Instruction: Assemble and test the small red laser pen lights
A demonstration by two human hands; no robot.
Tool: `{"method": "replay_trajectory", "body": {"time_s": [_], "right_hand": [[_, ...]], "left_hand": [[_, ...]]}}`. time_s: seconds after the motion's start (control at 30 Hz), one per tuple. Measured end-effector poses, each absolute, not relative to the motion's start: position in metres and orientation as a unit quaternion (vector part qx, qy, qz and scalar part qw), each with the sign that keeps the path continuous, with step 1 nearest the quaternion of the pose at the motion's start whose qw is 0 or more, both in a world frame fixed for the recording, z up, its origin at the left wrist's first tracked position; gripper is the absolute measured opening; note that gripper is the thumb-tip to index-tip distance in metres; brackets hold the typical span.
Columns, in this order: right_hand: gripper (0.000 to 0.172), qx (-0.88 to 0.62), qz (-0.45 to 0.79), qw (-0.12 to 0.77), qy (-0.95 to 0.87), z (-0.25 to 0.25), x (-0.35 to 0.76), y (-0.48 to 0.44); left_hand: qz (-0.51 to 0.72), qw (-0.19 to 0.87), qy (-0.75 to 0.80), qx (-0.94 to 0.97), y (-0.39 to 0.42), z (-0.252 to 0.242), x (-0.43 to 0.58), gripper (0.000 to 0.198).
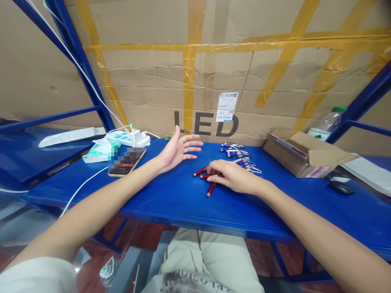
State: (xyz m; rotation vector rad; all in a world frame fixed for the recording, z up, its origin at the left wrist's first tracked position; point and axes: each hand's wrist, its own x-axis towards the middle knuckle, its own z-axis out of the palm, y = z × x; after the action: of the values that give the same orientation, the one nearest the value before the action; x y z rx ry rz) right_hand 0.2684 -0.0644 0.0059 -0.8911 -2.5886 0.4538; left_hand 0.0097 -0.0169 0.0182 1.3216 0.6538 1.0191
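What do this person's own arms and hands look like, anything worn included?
Left hand and right hand are bare: no gloves, rings or watches visible. Both forearms are uncovered too. A whitish sleeve shows on the left; none shows on the right.

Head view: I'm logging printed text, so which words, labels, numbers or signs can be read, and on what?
"LED" on the large cardboard sheet.
"PLOSION", apparently, on the shirt; its start is unclear.
White label: too small to read.
Phone: blurred.
Small box: sticker unreadable.
Red cylinders: nothing readable.
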Motion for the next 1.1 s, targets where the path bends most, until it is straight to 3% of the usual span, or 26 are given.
{"method": "replay_trajectory", "body": {"time_s": [0.33, 0.5, 0.67, 0.77, 1.1], "right_hand": [[0.020, -0.313, 0.129, 0.209, -0.917, 0.002, 0.267, -0.063], [0.037, -0.299, 0.071, 0.210, -0.928, -0.004, 0.262, -0.062], [0.018, -0.344, 0.068, 0.209, -0.913, -0.005, 0.265, -0.061], [0.018, -0.352, 0.060, 0.174, -0.918, -0.004, 0.268, -0.059], [0.025, -0.277, 0.180, 0.181, -0.926, 0.001, 0.259, -0.064]], "left_hand": [[0.449, 0.611, 0.300, 0.579, -0.015, 0.016, 0.011, 0.087], [0.454, 0.603, 0.309, 0.578, -0.014, 0.015, 0.011, 0.086], [0.463, 0.593, 0.323, 0.574, -0.013, 0.014, 0.010, 0.083], [0.469, 0.589, 0.326, 0.571, -0.013, 0.015, 0.010, 0.082], [0.537, 0.544, 0.349, 0.542, -0.007, 0.013, 0.009, 0.072]]}}
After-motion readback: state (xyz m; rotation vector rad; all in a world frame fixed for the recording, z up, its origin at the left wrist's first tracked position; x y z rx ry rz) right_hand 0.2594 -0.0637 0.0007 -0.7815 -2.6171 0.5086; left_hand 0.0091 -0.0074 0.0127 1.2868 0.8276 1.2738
